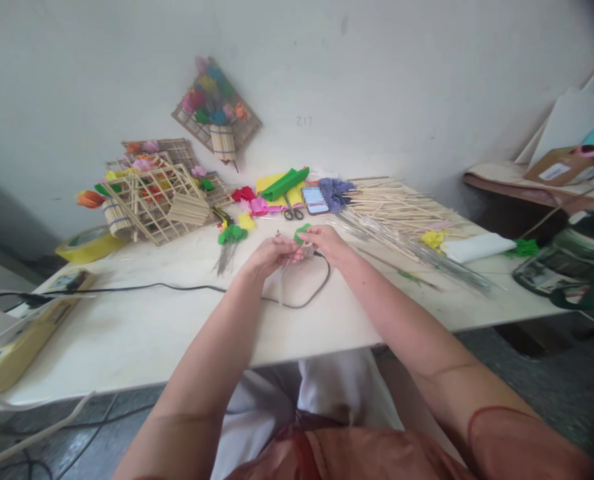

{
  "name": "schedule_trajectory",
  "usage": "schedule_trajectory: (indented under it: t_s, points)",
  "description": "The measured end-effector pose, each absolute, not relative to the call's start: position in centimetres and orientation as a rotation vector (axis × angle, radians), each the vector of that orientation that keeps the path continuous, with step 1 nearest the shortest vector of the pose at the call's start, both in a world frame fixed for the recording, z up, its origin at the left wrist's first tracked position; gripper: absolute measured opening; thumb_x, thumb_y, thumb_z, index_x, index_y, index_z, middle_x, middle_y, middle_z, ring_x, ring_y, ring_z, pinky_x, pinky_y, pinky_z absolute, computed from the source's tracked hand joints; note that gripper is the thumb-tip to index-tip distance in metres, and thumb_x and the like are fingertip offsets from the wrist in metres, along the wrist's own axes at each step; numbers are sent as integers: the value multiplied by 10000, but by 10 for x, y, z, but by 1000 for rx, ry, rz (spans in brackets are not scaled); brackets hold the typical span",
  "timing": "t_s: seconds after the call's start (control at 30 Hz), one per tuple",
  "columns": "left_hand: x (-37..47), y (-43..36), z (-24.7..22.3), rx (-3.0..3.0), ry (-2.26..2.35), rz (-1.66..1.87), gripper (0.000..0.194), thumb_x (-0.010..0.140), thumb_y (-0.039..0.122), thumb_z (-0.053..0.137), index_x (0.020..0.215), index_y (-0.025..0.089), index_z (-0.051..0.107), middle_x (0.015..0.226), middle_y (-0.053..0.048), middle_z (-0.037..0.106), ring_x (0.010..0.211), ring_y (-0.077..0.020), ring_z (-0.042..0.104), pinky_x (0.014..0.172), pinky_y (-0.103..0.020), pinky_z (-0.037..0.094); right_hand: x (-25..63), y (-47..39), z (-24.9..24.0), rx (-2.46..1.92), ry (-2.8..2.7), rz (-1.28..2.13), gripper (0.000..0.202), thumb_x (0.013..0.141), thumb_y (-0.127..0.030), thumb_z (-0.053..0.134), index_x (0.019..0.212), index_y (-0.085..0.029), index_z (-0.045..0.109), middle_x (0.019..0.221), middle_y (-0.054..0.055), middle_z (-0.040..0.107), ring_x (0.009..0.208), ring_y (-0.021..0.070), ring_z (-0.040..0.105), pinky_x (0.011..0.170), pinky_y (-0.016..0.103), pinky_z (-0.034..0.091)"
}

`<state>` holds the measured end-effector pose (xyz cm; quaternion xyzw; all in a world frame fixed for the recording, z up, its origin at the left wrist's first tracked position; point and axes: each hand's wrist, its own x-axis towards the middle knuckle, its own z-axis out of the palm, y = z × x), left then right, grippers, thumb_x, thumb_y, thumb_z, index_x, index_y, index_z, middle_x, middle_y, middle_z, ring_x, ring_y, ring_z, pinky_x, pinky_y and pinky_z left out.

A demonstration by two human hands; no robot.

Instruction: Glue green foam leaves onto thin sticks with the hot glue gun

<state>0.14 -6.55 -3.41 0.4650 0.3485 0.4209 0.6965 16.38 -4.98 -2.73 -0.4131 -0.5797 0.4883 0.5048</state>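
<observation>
Near the middle of the table, my right hand [327, 241] pinches a small green crepe paper piece [301, 232]. Right beside it, my left hand [275, 256] has its fingers closed together; what they grip is too small to make out. A black cord [297, 307] loops below both hands and ends by a pale object partly hidden behind them. To the left lies a bunch of thin wire stems with green tops [233, 235]. Black-handled scissors [293, 213] rest beyond my hands, by a folded green sheet [285, 184].
Stick lattices with paper flowers [151, 193] lean at the back left, near yellow tape [94, 244] and a power strip [31, 333]. Wooden sticks [397, 207] and wires [447, 267] spread rightward. A phone [315, 200] lies behind; a large jar [571, 260] stands right.
</observation>
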Motion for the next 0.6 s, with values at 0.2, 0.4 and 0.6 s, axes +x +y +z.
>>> schedule_trajectory:
  t_s: [0.2, 0.4, 0.6]
  points:
    - [1, -66, -34, 1068, 755, 941, 83, 668, 93, 666, 749, 74, 664, 697, -86, 686, 580, -126, 630, 615, -240, 515, 162, -51, -27, -1027, -1370, 1163, 324, 484, -415, 739, 506, -149, 554, 489, -51, 484, 496, 65, 363, 522, 247, 265]
    - [1, -64, -36, 1089, 756, 934, 109, 661, 120, 691, 756, 73, 666, 709, -88, 687, 594, -123, 630, 626, -239, 516, 158, -55, -22, -1023, -1343, 1139, 336, 483, -415, 736, 490, -157, 520, 467, -54, 462, 483, 65, 365, 515, 247, 273]
    - [3, -67, -35, 1136, 758, 961, 122, 660, 145, 710, 748, 74, 666, 725, -85, 685, 606, -117, 631, 620, -226, 508, 155, -60, -19, -1007, -1312, 1120, 341, 473, -430, 727, 472, -165, 513, 447, -51, 449, 481, 71, 371, 507, 245, 285]
